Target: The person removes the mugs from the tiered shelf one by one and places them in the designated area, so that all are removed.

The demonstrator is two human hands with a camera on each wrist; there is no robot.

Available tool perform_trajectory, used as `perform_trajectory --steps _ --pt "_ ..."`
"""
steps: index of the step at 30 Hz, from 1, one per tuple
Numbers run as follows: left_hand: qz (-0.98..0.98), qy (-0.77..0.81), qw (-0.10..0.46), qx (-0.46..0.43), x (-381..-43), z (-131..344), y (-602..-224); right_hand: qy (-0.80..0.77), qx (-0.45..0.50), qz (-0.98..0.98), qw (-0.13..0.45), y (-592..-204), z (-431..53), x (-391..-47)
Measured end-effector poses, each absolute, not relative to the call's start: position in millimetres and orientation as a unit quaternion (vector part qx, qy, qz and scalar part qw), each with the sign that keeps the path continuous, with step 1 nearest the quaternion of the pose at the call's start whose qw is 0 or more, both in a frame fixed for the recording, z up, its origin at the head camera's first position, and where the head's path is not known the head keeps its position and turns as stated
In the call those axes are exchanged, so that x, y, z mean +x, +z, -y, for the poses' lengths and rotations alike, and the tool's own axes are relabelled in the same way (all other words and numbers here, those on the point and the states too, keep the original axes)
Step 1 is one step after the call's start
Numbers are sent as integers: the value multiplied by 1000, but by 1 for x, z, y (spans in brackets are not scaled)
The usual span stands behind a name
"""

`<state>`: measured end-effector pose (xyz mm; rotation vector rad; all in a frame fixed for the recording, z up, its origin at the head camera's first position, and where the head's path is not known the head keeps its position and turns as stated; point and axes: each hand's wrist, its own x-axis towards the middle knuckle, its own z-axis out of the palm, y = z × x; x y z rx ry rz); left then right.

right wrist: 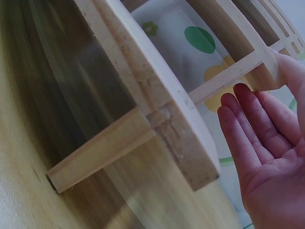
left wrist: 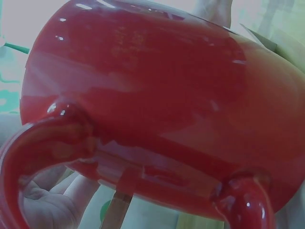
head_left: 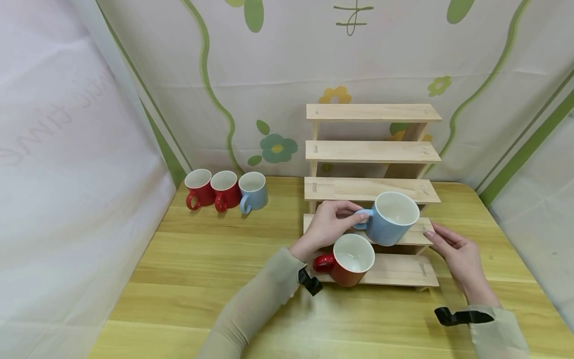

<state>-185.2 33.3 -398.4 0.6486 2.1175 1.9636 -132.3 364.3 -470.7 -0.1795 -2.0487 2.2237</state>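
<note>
My left hand point(head_left: 329, 224) pinches the handle of a light blue mug point(head_left: 387, 229), held over the second step from the bottom of a stepped wooden rack point(head_left: 372, 189). A red mug point(head_left: 345, 269) stands on the lowest step at its left part, handle pointing left. That same red mug point(left wrist: 143, 95) fills most of the left wrist view. At the right end of the second step is my right hand point(head_left: 459, 257), thumb on the board's top and the other fingers by its end. The right wrist view shows these fingers point(right wrist: 255, 129) gently bent beside the board end.
Two red mugs point(head_left: 200, 189) and another light blue mug point(head_left: 255, 192) stand in a row at the table's back left. The rack's upper steps point(head_left: 372, 112) rise toward a printed cloth backdrop point(head_left: 278, 60). The wooden table point(head_left: 188, 279) spreads out around the rack.
</note>
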Motion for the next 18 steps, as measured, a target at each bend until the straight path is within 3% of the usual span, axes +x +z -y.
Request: perform_trajectory --steps 18 --pt "-703 676 75 207 -178 -35 -393 735 -53 674 56 -469 -364 -131"
